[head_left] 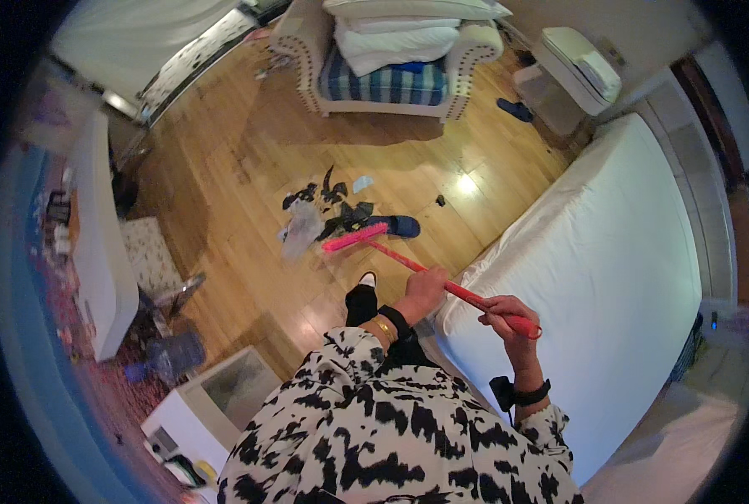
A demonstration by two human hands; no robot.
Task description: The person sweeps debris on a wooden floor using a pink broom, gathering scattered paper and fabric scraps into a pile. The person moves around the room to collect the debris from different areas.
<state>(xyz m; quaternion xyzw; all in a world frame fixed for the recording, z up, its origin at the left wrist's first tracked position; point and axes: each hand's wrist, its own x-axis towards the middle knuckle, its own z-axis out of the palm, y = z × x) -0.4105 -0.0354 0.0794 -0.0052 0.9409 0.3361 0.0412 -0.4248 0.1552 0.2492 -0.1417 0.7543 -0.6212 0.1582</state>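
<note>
A broom with a red handle (467, 294) slants across in front of me, its pink bristled head (355, 238) down at the wooden floor. My left hand (426, 290) is wrapped round the middle of the handle. Close to the handle's upper end, my right hand (507, 315) grips it too. Just beyond the bristles lies a heap of black scraps (353, 217) with a crumpled translucent plastic bag (302, 225) at its left. A dark blue slipper (404, 226) lies at the right side of the heap, partly covered by the broom head.
A light blue scrap (363, 183) and a small dark bit (441, 201) lie on the floor. A white-covered bed (610, 277) stands at the right, an armchair (383, 86) at the far side. At left are a white table (106, 252), a patterned seat (149, 256) and a large water bottle (173, 357).
</note>
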